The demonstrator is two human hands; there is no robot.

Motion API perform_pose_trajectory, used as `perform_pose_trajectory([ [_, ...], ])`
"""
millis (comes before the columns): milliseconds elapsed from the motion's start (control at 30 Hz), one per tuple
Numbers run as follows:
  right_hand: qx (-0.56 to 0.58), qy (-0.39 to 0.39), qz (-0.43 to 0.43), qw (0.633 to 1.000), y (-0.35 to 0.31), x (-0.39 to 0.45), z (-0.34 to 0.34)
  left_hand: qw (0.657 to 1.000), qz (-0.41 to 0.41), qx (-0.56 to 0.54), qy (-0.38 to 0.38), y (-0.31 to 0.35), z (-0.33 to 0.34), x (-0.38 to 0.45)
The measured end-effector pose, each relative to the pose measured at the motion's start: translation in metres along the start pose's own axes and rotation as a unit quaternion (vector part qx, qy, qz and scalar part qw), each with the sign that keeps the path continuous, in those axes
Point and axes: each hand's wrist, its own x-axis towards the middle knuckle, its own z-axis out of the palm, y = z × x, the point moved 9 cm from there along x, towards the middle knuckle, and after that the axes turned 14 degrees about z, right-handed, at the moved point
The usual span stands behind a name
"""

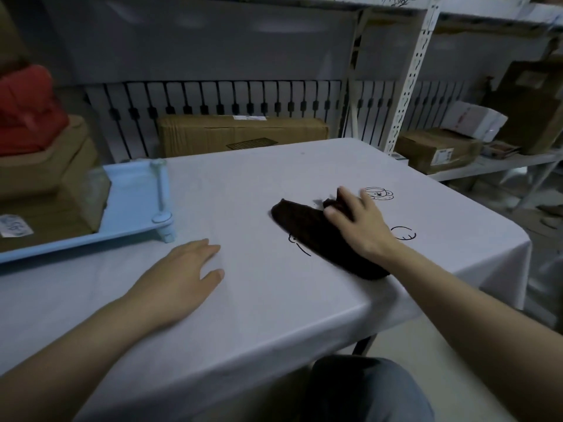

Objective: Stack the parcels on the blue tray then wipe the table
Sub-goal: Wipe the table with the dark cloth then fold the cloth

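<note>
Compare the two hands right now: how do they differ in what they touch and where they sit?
The right hand presses flat on the dark cloth; the left hand rests on bare tablecloth and touches nothing else. The right hand lies near the table's right edge, among the printed doodles; the left hand lies nearer the blue tray. Both have straight fingers, palm down.

Dim light fills the room. A grey wall spans twelve o'clock, with a black-and-white railing below it. A white metal shelving rack stands at two o'clock, holding cardboard boxes. Pale floor shows at five o'clock.
</note>
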Motion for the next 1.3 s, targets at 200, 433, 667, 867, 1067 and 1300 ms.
perform_pose_trajectory([
  [200,-0.271,-0.024,0.008,0.962,-0.026,0.021,0.053,0.992,-0.054,0.081,-0.074,-0.02,0.006,-0.02],
  [433,-0.264,-0.12,-0.313,0.904,-0.133,-0.085,0.143,0.994,-0.098,0.037,0.017,-0.037,-0.015,-0.029],
  [667,-0.179,-0.161,-0.379,0.893,-0.111,-0.076,0.118,0.995,-0.073,0.067,-0.004,-0.052,-0.022,-0.034],
  [867,-0.231,-0.004,-0.115,0.966,-0.084,0.084,0.103,0.995,-0.042,0.042,-0.076,-0.077,-0.013,-0.039],
  [1067,-0.225,-0.032,-0.031,0.973,-0.136,0.129,0.144,0.991,-0.024,0.066,-0.11,-0.097,0.002,-0.036],
  [1300,-0.223,-0.113,-0.176,0.952,-0.25,0.131,0.238,0.988,-0.036,0.063,-0.137,-0.101,0.008,-0.038],
])
